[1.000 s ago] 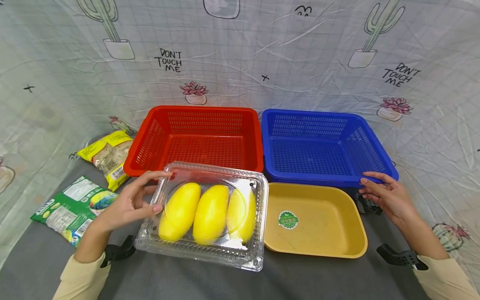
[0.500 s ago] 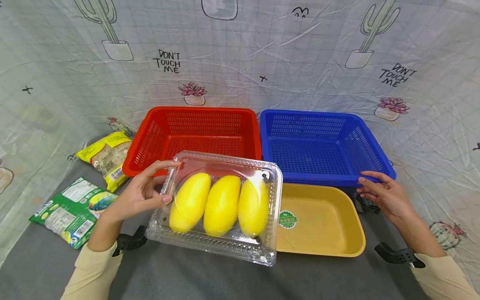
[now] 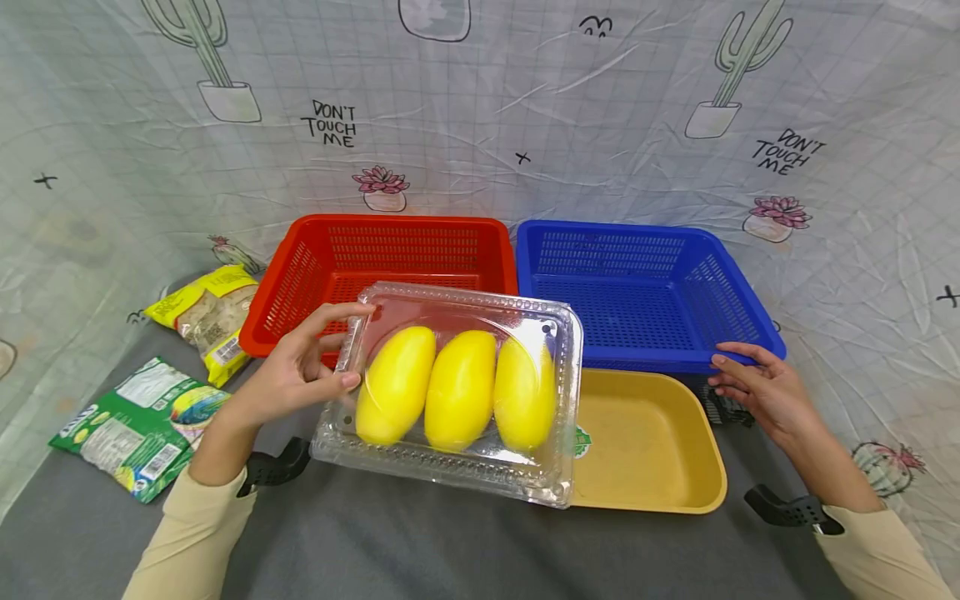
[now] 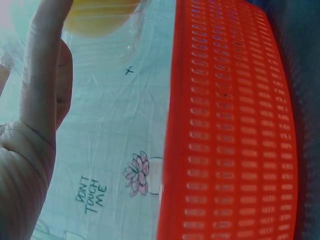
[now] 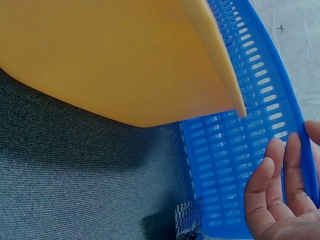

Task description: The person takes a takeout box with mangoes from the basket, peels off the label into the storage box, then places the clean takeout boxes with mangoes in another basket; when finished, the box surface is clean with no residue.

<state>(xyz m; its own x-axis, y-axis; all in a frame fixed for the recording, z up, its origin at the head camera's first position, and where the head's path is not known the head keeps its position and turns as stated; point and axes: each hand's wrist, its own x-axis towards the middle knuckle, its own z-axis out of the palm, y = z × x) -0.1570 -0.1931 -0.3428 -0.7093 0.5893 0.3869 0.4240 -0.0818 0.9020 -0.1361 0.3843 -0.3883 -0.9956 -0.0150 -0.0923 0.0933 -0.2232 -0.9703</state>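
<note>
A clear plastic box [image 3: 442, 467] with three yellow mango-like fruits [image 3: 460, 390] in it is held up, tilted, over the front of the red basket [image 3: 420, 221]. My left hand [image 3: 300, 367] grips its left edge between thumb and fingers. In the left wrist view, part of that hand [image 4: 37, 100] shows beside the red basket [image 4: 230, 135], with a blurred yellow fruit [image 4: 100, 17] at the top. My right hand [image 3: 772, 396] pinches the front right rim of the blue basket [image 3: 630, 362]; in the right wrist view its fingers [image 5: 292, 172] lie against the basket wall.
A yellow tray [image 3: 652, 442] stands in front of the blue basket, partly behind the clear box. A yellow bag [image 3: 213, 312] and a green bag [image 3: 138, 429] lie at the left. A dark patterned item [image 3: 727, 407] sits beneath the blue basket's front right part. A printed cloth [image 3: 450, 108] hangs behind.
My left hand and the clear box have moved right and farther from me, now covering more of the yellow tray's left side. My right hand stays at the blue rim. The whole view has shifted slightly.
</note>
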